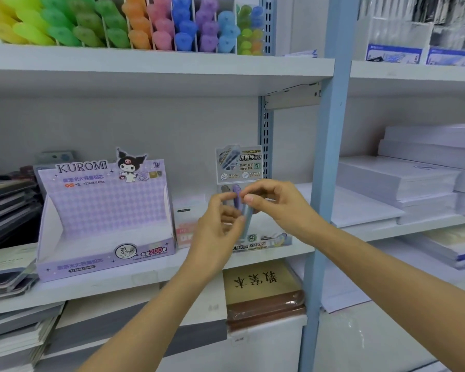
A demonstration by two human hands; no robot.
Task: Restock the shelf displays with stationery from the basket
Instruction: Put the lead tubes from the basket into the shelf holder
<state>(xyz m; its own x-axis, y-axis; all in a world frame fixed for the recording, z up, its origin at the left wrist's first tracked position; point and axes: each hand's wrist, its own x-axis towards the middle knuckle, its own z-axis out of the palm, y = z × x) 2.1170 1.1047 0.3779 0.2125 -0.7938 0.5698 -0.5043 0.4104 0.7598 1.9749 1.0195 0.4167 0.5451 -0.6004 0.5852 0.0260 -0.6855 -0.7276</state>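
White shelving (pixel 156 273) fills the frame; right of centre stands the lead display box (pixel 238 162). Before it our left hand (pixel 217 226) and right hand (pixel 275 204), fingers curled, pinch slim lead tubes (pixel 237 192). We should square them upright, then slot them in gently.

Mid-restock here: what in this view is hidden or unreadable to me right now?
- Head view: the basket is out of frame.
- Lead tubes: count hidden by left hand and right hand.
- Grey display box: tray hidden behind both hands.
- Kuromi box: small print blurred.
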